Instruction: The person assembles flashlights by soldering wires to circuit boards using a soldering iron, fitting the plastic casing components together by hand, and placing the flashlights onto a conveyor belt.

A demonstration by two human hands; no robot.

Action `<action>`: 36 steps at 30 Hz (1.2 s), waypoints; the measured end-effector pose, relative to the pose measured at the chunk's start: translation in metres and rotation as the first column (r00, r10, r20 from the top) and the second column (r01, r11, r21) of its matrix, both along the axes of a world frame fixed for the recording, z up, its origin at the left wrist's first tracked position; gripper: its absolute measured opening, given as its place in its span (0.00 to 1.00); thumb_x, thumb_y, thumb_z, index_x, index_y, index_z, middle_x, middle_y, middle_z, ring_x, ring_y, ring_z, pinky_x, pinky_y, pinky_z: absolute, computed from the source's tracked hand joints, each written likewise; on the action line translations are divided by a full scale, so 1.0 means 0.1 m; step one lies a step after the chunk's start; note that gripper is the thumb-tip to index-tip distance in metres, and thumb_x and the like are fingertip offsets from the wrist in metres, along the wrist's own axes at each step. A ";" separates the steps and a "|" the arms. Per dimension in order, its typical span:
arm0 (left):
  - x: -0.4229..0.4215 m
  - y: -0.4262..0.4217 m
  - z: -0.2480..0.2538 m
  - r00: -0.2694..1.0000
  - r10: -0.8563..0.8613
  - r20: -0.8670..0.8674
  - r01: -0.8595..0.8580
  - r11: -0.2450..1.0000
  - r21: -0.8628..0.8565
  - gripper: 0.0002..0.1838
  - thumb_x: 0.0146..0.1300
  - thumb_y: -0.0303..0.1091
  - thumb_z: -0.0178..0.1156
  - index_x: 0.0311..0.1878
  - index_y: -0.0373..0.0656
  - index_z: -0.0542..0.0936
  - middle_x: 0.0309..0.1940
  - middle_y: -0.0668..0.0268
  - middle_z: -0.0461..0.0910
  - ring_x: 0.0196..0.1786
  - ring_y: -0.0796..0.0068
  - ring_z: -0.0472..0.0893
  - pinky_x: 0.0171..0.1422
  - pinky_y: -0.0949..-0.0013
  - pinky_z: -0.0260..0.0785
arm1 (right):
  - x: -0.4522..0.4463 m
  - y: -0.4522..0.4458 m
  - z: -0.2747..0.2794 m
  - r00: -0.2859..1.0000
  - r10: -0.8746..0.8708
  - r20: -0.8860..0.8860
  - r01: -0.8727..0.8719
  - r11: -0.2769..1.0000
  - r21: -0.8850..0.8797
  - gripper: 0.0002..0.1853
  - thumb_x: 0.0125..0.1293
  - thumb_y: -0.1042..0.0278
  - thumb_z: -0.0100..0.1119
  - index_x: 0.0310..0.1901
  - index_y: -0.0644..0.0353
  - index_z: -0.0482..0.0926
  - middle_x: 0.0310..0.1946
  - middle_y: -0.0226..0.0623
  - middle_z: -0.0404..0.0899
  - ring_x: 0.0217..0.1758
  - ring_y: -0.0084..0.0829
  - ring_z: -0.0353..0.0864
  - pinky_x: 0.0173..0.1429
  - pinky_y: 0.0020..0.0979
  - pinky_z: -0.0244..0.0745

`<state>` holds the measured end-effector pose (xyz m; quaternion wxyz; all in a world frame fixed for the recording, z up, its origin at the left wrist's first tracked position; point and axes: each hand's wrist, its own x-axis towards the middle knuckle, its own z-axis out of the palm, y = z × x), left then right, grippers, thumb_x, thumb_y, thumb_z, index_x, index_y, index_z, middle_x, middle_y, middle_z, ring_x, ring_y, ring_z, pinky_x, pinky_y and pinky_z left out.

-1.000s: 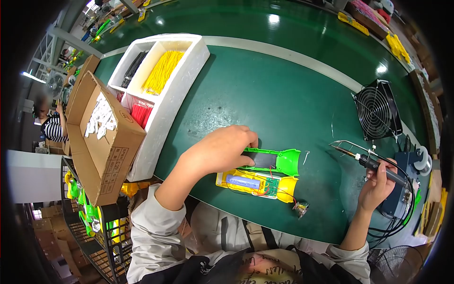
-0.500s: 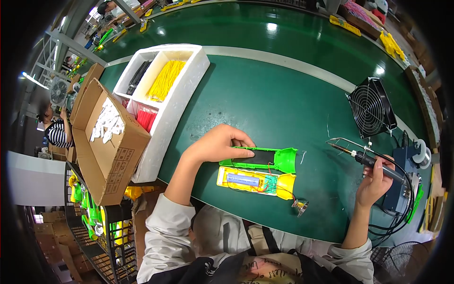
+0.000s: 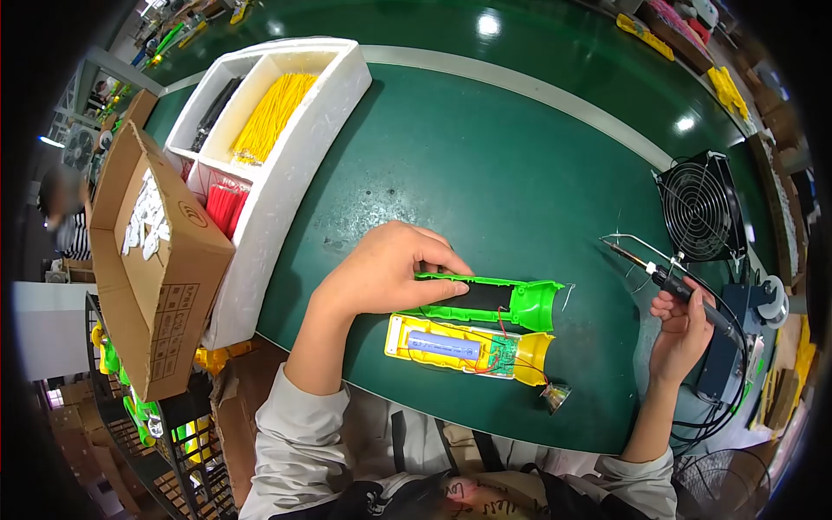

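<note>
My left hand [image 3: 390, 267] pinches the left end of a green plastic flashlight housing half [image 3: 533, 305], thumb inside and fingers over the far edge. A dark flat panel [image 3: 490, 296] lies inside that half. Just below it, a yellow housing half [image 3: 530, 357] holds a lilac cylindrical battery [image 3: 444, 345] and a small green circuit board [image 3: 502, 355]. Thin wires run between the halves and to a lamp reflector [image 3: 555, 397] at the right. My right hand [image 3: 680, 334] is closed around a soldering iron [image 3: 693, 299] with a curved metal guide, its tip pointing up and left, apart from the housing.
A white foam box [image 3: 299, 160] holds yellow, black and red wires at the left. Beside it leans a cardboard box [image 3: 186, 286] with white pieces. At the right stand a black fan [image 3: 698, 208], a soldering station [image 3: 726, 347] and a solder spool [image 3: 771, 301].
The camera view has shifted, so the boxes sit farther left and the fan lower. Both hands keep their holds, with the soldering iron still away from the housing.
</note>
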<state>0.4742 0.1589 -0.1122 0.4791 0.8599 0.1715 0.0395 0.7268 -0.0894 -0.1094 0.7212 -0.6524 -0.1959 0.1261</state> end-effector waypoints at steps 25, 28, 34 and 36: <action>-0.02 -0.02 -0.01 0.997 -0.044 0.056 0.042 0.999 0.028 0.10 0.50 0.29 0.70 0.38 0.42 0.86 0.26 0.68 0.80 0.26 0.80 0.72 0.28 0.75 0.61 | 0.16 1.24 -0.22 0.873 0.354 -0.335 -0.272 0.924 0.268 0.13 0.65 0.62 0.62 0.42 0.64 0.76 0.28 0.36 0.78 0.29 0.22 0.76 0.34 0.21 0.73; -0.01 -0.01 0.02 0.998 -0.044 0.033 0.043 0.999 0.022 0.10 0.50 0.30 0.69 0.38 0.43 0.85 0.26 0.67 0.80 0.26 0.77 0.74 0.29 0.73 0.63 | 0.15 1.23 -0.24 0.902 0.340 -0.265 -0.274 0.926 0.259 0.13 0.65 0.62 0.63 0.42 0.63 0.76 0.27 0.35 0.78 0.26 0.19 0.72 0.32 0.19 0.69; -0.02 -0.01 -0.03 0.997 -0.043 0.066 0.042 0.999 0.018 0.09 0.50 0.31 0.68 0.37 0.44 0.85 0.26 0.66 0.81 0.27 0.73 0.77 0.30 0.72 0.66 | 0.11 1.24 -0.28 0.905 0.321 -0.278 -0.250 0.932 0.263 0.12 0.65 0.63 0.62 0.41 0.63 0.75 0.26 0.34 0.77 0.24 0.17 0.71 0.28 0.18 0.65; -0.01 -0.01 -0.05 0.993 -0.037 0.115 0.039 0.999 -0.011 0.10 0.49 0.27 0.70 0.37 0.42 0.86 0.25 0.66 0.81 0.25 0.78 0.75 0.27 0.74 0.62 | 0.10 1.25 -0.29 0.916 0.300 -0.266 -0.233 0.939 0.254 0.12 0.65 0.63 0.62 0.41 0.63 0.75 0.25 0.34 0.77 0.22 0.16 0.69 0.25 0.17 0.62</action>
